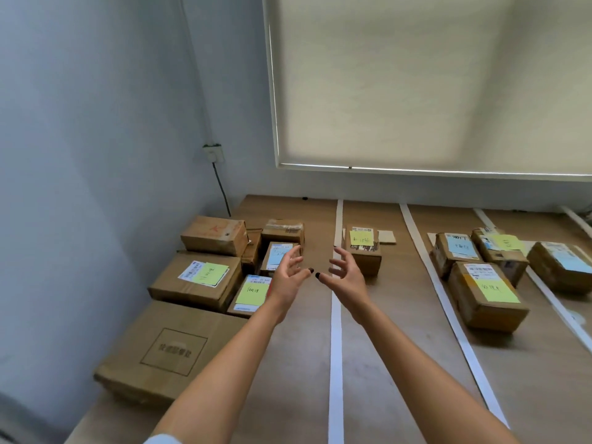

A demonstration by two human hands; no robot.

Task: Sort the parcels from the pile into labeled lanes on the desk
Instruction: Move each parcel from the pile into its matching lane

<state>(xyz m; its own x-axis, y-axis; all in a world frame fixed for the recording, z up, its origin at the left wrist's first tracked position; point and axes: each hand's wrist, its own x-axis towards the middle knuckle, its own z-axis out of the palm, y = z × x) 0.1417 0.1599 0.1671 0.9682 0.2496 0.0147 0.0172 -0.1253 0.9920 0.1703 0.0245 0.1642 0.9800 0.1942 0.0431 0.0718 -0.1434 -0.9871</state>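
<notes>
A pile of brown cardboard parcels with yellow and blue notes fills the desk's left side against the wall. My left hand and my right hand reach forward side by side above the desk, fingers spread and empty, thumbs almost touching. The left hand hovers over a small parcel with a yellow note and in front of one with a blue note. One parcel with a yellow note stands in the lane just right of my right hand. White tape strips mark the lanes.
Several labelled parcels sit in the lanes at the right. A large flat box lies at the pile's near end. A small card lies behind the single parcel. The wall with a socket and cable, and a window blind, close off the back.
</notes>
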